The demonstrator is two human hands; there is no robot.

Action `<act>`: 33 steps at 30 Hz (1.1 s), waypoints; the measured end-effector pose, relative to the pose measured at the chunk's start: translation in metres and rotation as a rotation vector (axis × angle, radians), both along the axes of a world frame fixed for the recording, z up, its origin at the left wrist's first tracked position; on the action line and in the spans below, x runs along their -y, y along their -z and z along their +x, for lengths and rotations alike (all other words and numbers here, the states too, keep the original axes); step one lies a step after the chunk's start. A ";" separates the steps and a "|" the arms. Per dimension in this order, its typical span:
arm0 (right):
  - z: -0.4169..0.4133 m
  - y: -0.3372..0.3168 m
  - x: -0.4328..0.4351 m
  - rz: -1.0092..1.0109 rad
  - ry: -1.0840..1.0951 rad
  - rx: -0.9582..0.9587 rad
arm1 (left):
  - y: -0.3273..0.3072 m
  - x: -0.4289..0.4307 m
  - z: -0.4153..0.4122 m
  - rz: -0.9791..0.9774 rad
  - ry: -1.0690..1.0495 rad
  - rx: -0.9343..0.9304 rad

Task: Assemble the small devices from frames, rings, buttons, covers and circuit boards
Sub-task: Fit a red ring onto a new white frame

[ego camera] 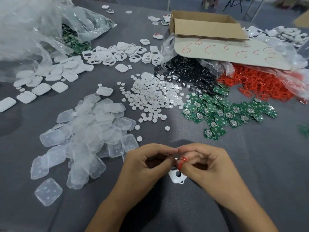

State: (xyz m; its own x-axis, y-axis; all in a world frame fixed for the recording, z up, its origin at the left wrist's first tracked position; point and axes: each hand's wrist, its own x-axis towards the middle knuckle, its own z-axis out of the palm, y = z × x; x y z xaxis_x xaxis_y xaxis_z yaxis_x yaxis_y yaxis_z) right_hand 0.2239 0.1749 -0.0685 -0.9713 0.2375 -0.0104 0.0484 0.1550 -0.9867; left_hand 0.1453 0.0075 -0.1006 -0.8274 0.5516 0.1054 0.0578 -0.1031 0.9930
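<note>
At lower centre, the left hand (147, 163) and right hand (209, 164) both pinch a red ring (182, 162) just above a white frame (177, 178), so ring-fitting looks to be the step in hand; next it likely needs pressing evenly into the frame's recess.

Premises: a small hand-assembly workshop. Evidence: a grey-covered table (250, 164) carries loose parts in bulk heaps: green circuit boards (225, 111), white buttons (150, 97), red rings (260, 84), white frames (115, 54) and clear covers (87, 131). Some spill from plastic bags (25, 30) beside an open cardboard box (205, 27).
</note>
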 end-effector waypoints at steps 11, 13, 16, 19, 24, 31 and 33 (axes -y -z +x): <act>0.011 0.002 -0.027 0.510 0.389 0.098 | -0.005 0.001 -0.004 0.041 -0.098 0.162; 0.013 0.000 -0.027 0.734 0.367 0.021 | -0.005 0.000 -0.006 0.033 -0.101 0.146; 0.011 -0.002 -0.028 0.948 0.236 -0.060 | -0.004 0.000 -0.007 0.040 -0.086 0.141; 0.011 -0.008 -0.025 1.044 0.123 -0.053 | -0.003 0.001 -0.007 0.080 -0.035 0.174; 0.015 -0.026 -0.017 0.879 0.084 -0.176 | -0.007 0.000 -0.004 0.036 -0.067 0.168; 0.002 -0.010 -0.005 0.843 -0.056 -0.320 | -0.015 0.002 0.000 -0.024 0.066 0.113; 0.000 -0.011 -0.012 0.918 -0.100 -0.358 | -0.018 0.003 -0.001 -0.047 0.103 0.110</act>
State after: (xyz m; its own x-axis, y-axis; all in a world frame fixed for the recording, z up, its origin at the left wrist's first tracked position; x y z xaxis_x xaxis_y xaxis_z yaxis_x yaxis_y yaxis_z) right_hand 0.2244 0.1868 -0.0578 -0.8972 -0.0767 0.4349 -0.2841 0.8541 -0.4357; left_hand 0.1443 0.0043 -0.0828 -0.7716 0.6360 -0.0104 -0.0595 -0.0559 0.9967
